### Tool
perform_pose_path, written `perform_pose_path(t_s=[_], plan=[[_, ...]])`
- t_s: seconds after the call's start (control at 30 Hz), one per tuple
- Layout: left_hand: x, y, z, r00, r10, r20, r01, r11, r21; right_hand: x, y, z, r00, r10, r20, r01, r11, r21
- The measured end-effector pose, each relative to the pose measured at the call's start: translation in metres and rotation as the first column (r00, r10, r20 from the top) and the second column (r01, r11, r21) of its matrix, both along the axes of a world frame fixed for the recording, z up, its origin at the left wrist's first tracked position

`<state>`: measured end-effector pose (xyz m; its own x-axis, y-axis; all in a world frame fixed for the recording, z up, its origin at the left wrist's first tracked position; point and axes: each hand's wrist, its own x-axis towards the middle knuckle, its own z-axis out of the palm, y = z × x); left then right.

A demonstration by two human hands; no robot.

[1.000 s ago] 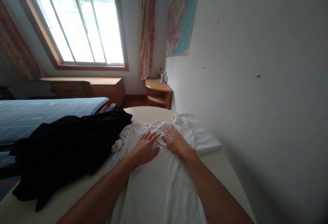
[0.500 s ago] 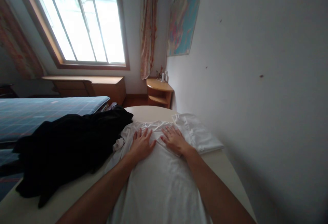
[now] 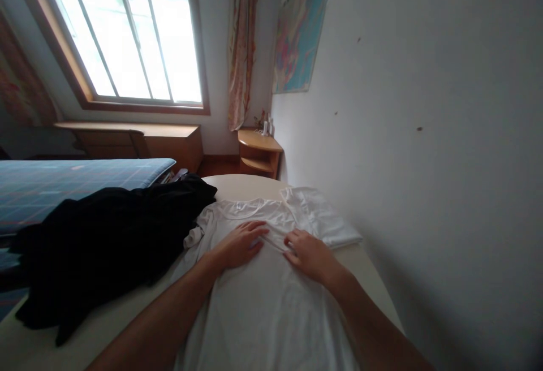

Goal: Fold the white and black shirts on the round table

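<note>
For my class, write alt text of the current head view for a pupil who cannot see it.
A person's left hand and right hand touch a white shirt spread on a pale table. Black clothing lies at left, a folded white garment at right; behind is a bright window.

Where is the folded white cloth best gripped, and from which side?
Probably at the near edge of the folded white cloth, coming from the person's side with the right hand: it lies flat, that edge faces the person, and the wall rises beyond.
</note>
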<state>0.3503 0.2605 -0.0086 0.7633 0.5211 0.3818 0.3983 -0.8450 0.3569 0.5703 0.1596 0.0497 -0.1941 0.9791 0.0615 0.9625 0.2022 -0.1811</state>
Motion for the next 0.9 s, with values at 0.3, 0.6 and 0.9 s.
perform_pose_path(t_s=[0.3, 0.6, 0.9], plan=[[0.003, -0.006, 0.011, 1.000, -0.001, -0.007, 0.001, 1.000, 0.028, 0.011, -0.001, -0.004, 0.992, 0.100, -0.075, -0.095, 0.994, 0.062], [0.007, -0.003, 0.008, 0.986, 0.166, 0.009, -0.166, 0.984, 0.068, 0.011, -0.003, -0.011, 0.992, 0.092, -0.084, -0.091, 0.996, 0.017], [0.005, -0.011, 0.016, 0.988, -0.100, -0.122, 0.098, 0.995, -0.017, 0.037, -0.011, 0.008, 0.872, -0.482, 0.088, 0.481, 0.876, 0.040]])
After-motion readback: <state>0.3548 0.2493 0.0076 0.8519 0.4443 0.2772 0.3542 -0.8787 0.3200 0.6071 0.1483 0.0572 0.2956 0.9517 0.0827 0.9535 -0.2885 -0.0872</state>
